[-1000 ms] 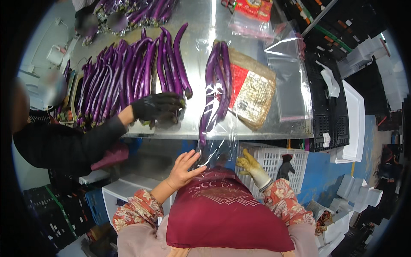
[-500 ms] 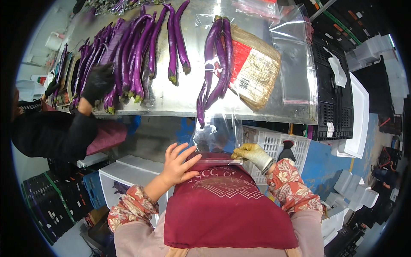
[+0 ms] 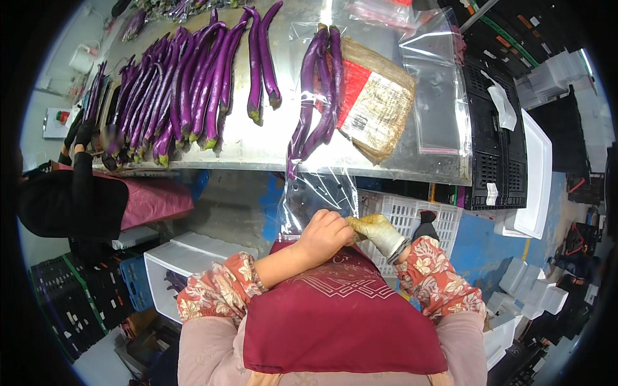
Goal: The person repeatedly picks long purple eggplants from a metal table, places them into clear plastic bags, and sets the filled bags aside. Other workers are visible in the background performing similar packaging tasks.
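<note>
A clear plastic bag [image 3: 317, 196] hangs over the table's near edge, with several long purple eggplants [image 3: 322, 77] inside its far part. My bare left hand [image 3: 326, 237] is closed at the bag's near end, its fingers curled so that the fingertips are hidden. Beside it, almost touching, my right hand [image 3: 375, 233] in a stained pale glove pinches the right corner of the bag's near edge. Just right of the bagged eggplants lies a brown wrapped block [image 3: 380, 96] with a red and white label.
Many loose eggplants [image 3: 187, 90] lie in a row on the metal table [image 3: 270, 145]. Flat clear bags [image 3: 441, 96] rest at its right. Black crates [image 3: 496, 141] stand beyond. A co-worker [image 3: 77, 199] stands at the left; white crates [image 3: 412, 225] sit below the table.
My left hand has moved right, from spread fingers above the bag to closed beside my right hand. The bag has shifted slightly left. The co-worker's hand has withdrawn from the eggplants toward the far left.
</note>
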The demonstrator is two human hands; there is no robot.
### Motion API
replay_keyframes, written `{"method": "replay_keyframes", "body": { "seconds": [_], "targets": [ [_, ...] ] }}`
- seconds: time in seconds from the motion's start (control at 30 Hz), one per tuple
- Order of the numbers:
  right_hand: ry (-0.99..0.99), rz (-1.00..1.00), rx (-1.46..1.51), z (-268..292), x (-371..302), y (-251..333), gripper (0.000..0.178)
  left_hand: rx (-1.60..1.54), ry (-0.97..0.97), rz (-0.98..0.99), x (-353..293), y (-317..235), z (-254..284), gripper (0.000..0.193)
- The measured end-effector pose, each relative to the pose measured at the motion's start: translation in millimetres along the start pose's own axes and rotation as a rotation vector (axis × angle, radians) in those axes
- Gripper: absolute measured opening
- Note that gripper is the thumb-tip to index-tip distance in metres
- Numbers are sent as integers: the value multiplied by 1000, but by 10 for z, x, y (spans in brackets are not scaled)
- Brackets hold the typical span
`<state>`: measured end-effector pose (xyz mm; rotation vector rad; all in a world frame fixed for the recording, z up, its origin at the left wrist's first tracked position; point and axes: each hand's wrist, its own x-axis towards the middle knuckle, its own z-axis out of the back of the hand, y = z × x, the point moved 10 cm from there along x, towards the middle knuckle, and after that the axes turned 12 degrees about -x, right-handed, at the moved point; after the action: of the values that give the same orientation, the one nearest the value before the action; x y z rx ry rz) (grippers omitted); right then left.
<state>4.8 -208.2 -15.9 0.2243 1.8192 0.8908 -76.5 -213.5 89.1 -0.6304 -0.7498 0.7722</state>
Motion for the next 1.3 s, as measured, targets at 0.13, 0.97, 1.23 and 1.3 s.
{"method": "replay_keyframes", "body": {
  "seconds": [0.13, 0.97, 1.23, 1.3],
  "targets": [
    [-4, -22, -61, 13, 36, -22, 31, 92, 82, -3, -46, -9, -87, 16],
    [-349, 580, -1072, 558, -61, 372, 61, 512, 347, 1178, -2480, 1815, 1115, 73],
    [-509, 1109, -1783, -233, 138, 751, 70, 715, 157, 20, -631, 924, 626, 57],
    [-259, 1120, -1801, -364, 170, 786, 45, 664, 280, -16, -469, 916, 529, 58]
  ]
}}
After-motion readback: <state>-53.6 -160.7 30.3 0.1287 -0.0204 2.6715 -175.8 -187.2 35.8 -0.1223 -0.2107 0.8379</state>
